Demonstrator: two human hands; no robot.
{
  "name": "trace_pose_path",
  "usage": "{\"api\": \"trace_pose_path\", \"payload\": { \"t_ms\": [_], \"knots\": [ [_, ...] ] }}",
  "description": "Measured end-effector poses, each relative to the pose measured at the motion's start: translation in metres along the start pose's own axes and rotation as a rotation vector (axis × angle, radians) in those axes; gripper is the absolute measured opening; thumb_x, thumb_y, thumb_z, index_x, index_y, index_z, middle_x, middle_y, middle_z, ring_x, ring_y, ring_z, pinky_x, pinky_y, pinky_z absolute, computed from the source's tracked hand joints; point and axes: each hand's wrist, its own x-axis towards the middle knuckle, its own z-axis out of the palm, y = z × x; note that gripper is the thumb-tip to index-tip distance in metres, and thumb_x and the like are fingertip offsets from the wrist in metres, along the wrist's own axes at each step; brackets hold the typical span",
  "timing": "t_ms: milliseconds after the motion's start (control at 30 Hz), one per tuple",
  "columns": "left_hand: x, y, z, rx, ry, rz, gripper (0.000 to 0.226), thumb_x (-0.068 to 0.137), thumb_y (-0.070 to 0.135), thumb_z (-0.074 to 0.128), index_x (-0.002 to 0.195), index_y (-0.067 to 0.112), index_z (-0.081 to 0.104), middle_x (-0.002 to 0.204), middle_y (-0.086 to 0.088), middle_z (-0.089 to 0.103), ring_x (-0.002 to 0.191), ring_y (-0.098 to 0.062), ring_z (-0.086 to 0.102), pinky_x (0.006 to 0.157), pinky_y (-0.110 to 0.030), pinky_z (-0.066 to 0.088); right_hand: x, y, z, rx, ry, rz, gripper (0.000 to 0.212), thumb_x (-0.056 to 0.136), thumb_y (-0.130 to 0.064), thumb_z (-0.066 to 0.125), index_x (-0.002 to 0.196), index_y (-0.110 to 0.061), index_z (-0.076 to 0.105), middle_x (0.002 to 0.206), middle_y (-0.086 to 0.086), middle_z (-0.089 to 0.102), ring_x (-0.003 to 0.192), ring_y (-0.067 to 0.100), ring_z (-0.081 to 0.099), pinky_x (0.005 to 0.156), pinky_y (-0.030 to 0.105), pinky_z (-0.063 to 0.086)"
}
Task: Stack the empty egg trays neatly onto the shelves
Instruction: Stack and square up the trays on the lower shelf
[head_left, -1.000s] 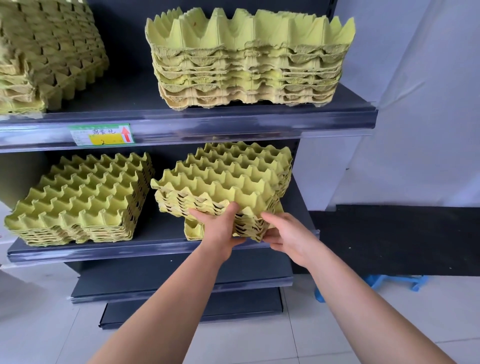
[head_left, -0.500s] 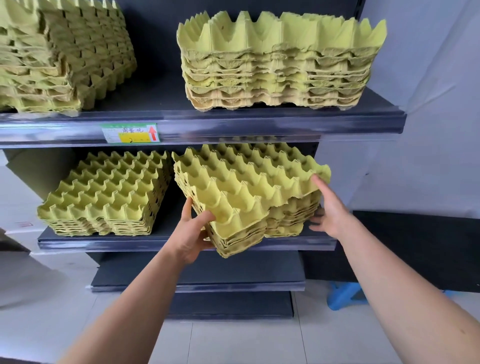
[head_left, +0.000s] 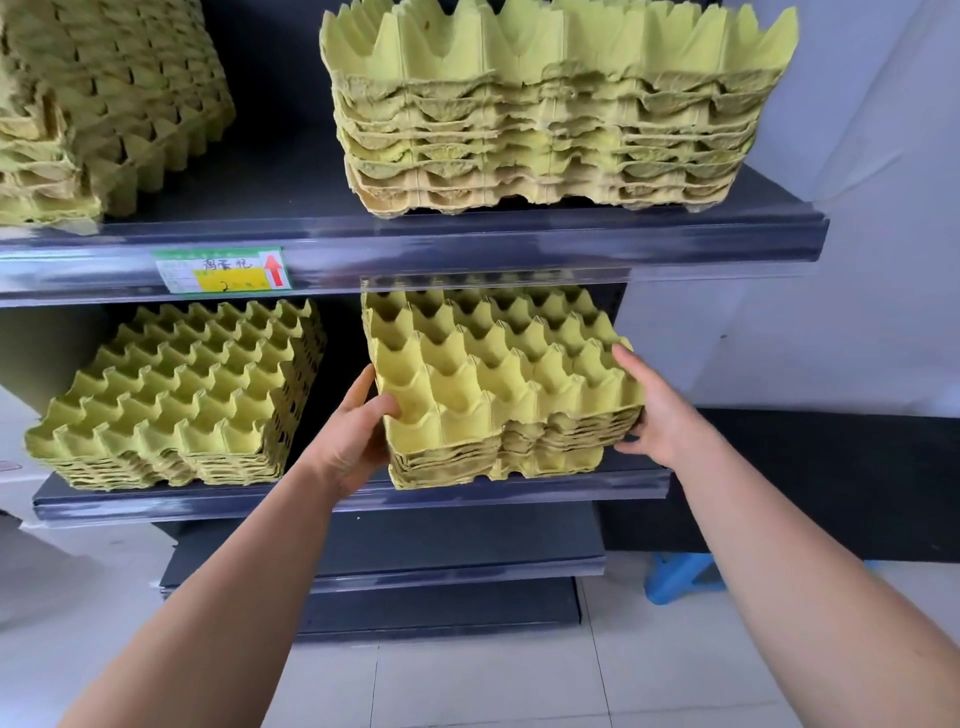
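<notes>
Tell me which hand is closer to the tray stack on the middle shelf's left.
Left. The left hand grips the left edge of the right stack, just across a gap from the left stack; the right hand holds the right stack's far edge.

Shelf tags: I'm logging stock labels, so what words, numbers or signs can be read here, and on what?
"2": handwritten on the yellow field of the price tag on the upper shelf rail.
Red arrow pointing up: same tag's right end.
Handwritten characters and small print on it: too blurred to read.
</notes>
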Motion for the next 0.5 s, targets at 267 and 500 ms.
{"api": "trace_pose_path", "payload": {
  "t_ms": [267,500],
  "knots": [
    [0.032,-0.001,-0.006,-0.066,0.139,0.004,0.033,0.094,0.012,0.054,0.126,0.017,0.063,0.115,-0.008,0.071,0.102,-0.025,0.069,0.082,-0.039,0.054,0.026,0.011,0.005,0.002,0.133,-0.122,0.116,0.035,-0.079,0.079,0.134,-0.028,0.048,0.132,-0.001,0.058,0.117,0.027,0.056,0.096,0.055,0.044],
    [0.050,-0.012,-0.009,0.101,0.261,-0.110,0.024,0.098,0.028,0.054,0.117,0.016,0.064,0.096,-0.004,0.075,0.085,-0.021,0.071,0.069,-0.034,0.054,0.035,0.038,0.022,-0.243,0.186,-0.081,0.097,0.073,-0.073,0.059,0.148,-0.019,0.029,0.150,0.002,0.037,0.135,0.027,0.038,0.108,0.049,0.034]
  ]
}}
